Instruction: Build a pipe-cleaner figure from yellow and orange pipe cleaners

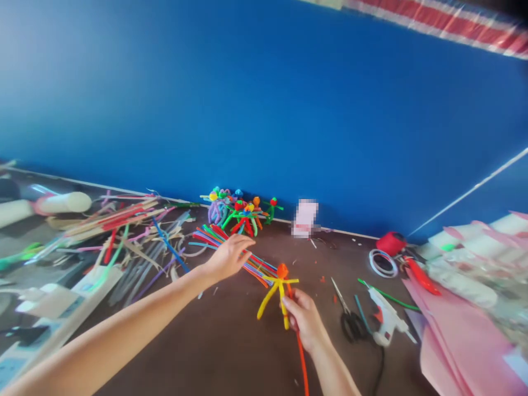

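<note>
My left hand point(229, 257) reaches over a bundle of multicoloured pipe cleaners point(258, 267), fingers extended, and its fingertips are at or just above the bundle. My right hand point(303, 322) grips a yellow pipe-cleaner figure point(280, 286) with an orange ball head, holding it upright near its lower part. A long orange pipe cleaner point(302, 357) runs down through that hand past the bottom of the picture. Part of the figure's body is hidden by my fingers.
The dark brown table point(206, 357) meets a blue wall point(264, 110). Small pipe-cleaner figures point(243, 212) stand against it. Scissors point(350, 324), a hot glue gun point(385, 316) and a red roll point(390, 243) lie right, with pink paper point(457, 341) beyond. Strips and sticks point(124, 231) are heaped left.
</note>
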A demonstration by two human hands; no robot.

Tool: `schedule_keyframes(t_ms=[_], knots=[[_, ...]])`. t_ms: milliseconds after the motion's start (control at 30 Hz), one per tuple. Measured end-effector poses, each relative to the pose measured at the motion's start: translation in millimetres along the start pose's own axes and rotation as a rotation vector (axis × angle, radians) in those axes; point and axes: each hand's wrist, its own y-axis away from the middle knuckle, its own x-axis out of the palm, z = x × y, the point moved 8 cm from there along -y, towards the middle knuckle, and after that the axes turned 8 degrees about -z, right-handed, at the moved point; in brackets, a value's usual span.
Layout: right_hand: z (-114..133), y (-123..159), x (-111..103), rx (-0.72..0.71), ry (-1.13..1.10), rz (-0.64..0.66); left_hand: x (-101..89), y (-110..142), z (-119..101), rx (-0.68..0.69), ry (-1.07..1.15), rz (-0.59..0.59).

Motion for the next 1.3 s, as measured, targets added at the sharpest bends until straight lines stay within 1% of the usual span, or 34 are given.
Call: schedule_keyframes(t_ms=[33,67,100,133,200,300,367,500,600,733,800,833,867,900,933,967,1000,1033,1067,1100,1133,1200,1233,1300], knots=[[3,2,0,-0.010,-0.011,0.012,12.7,6,-16,0.066,-0.018,0.082],[7,3,0,-0.020,-0.022,0.027,25.0,11,-28,0.115,-0.044,0.172],[10,5,-1,-0.029,-0.033,0.040,34.3,16,-33,0.130,-0.081,0.237],[13,7,-2,-0.038,-0.042,0.049,41.2,19,-34,0.129,-0.120,0.283],[16,11,-5,-0.043,-0.049,0.050,49.3,23,-28,0.104,-0.199,0.335],[17,15,-14,-0.029,-0.047,0.021,49.9,28,-14,0.092,-0.288,0.327],[16,17,-18,-0.015,-0.053,0.010,45.1,32,-7,0.071,-0.334,0.281],[14,18,-22,-0.009,-0.053,0.001,39.3,35,-2,0.017,-0.366,0.211],[15,16,-20,-0.022,-0.055,0.008,43.6,29,4,-0.054,-0.348,0.165],[19,14,-15,-0.044,-0.065,0.010,51.3,14,14,-0.162,-0.303,0.074],[21,15,-14,-0.049,-0.065,0.009,48.2,8,10,-0.182,-0.181,-0.017],[22,15,-14,-0.050,-0.062,0.007,44.5,7,5,-0.179,-0.079,-0.069],[23,15,-14,-0.051,-0.058,0.002,39.3,6,-1,-0.183,0.047,-0.125],[23,15,-14,-0.050,-0.054,-0.005,33.8,8,-7,-0.214,0.191,-0.176],[23,15,-15,-0.048,-0.050,-0.014,30.3,12,-10,-0.285,0.352,-0.208],[22,15,-16,-0.047,-0.048,-0.025,32.0,17,-14,-0.375,0.538,-0.188],[22,14,-16,-0.048,-0.048,-0.035,34.4,24,-17,-0.507,0.741,-0.192],[21,14,-15,-0.051,-0.050,-0.043,41.6,32,-23,-0.631,0.946,-0.145],[21,13,-14,-0.059,-0.053,-0.046,48.4,38,-34,-0.713,1.130,-0.088],[20,13,-12,-0.069,-0.056,-0.044,52.4,43,-44,-0.758,1.269,-0.051],[21,13,-10,-0.080,-0.056,-0.039,55.2,47,-55,-0.781,1.356,-0.017],[20,14,-4,-0.099,-0.041,-0.019,62.5,52,-74,-0.795,1.436,0.097],[20,15,-1,-0.104,-0.030,-0.008,64.7,53,-79,-0.810,1.442,0.107],[19,17,3,-0.106,-0.007,0.015,68.0,54,-80,-0.868,1.433,0.059]])
